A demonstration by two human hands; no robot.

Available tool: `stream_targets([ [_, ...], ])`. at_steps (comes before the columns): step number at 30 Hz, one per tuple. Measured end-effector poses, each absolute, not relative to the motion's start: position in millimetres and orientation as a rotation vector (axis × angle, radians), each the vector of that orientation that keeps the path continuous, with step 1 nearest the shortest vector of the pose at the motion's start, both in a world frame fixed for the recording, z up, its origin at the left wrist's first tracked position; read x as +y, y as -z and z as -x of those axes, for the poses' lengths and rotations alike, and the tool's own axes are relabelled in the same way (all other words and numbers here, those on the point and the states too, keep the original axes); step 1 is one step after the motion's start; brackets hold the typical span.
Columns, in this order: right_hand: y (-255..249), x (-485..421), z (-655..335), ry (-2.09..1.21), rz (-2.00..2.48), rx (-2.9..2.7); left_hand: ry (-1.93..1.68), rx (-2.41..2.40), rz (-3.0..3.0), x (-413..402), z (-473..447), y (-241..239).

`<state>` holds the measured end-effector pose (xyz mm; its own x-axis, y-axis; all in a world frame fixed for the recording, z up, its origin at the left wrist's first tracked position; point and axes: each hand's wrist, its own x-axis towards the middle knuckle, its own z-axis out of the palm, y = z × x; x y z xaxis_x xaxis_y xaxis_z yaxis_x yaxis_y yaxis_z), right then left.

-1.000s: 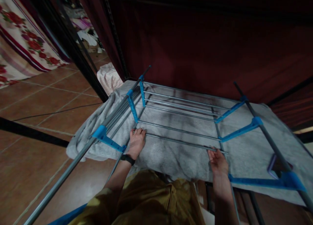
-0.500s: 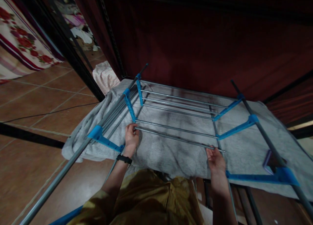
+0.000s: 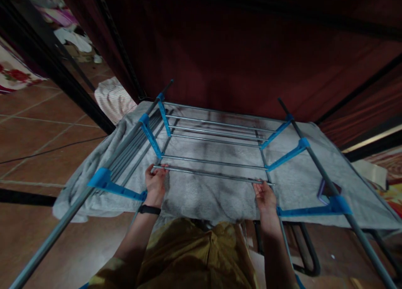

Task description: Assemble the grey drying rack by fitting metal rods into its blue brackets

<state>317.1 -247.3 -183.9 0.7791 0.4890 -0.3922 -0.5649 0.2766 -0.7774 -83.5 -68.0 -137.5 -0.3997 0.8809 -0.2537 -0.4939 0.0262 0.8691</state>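
A metal drying rack (image 3: 216,135) with grey rods and blue plastic brackets stands in front of me, above a grey towel (image 3: 204,194) spread beneath it. My left hand (image 3: 155,184), with a black wristband, is closed round the left end of the nearest loose rod (image 3: 213,175). At the rod's right end my right hand (image 3: 265,197) is curled round it, palm up. The rod lies level between both hands, just in front of the fixed rods.
A long grey side pole (image 3: 63,230) with a blue bracket (image 3: 103,180) runs down to the left; another (image 3: 339,205) runs down the right. A dark red curtain (image 3: 251,50) hangs behind. Brown tiled floor (image 3: 37,130) lies to the left, with a striped cloth (image 3: 113,98).
Both hands have lifted the rod slightly and brought it closer to the fixed rods. My head has turned right, shifting the whole scene left in view.
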Motion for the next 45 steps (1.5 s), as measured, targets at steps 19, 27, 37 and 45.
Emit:
stream_targets([
  [19, 164, -226, -267, -0.852, 1.022, 0.033, -1.303, 1.068, -0.323, -90, 51, 125],
  [27, 167, -223, -253, -0.908, 1.001, 0.01, -1.16, 1.078, -0.248, -107, 19, 121],
  [37, 166, -229, -264, -0.887, 0.982, 0.013, -1.187, 1.136, -0.271, -107, 22, 120],
  [45, 167, -230, -262, -0.863, 1.02, -0.02, -1.163, 1.117, -0.397, -107, 24, 131],
])
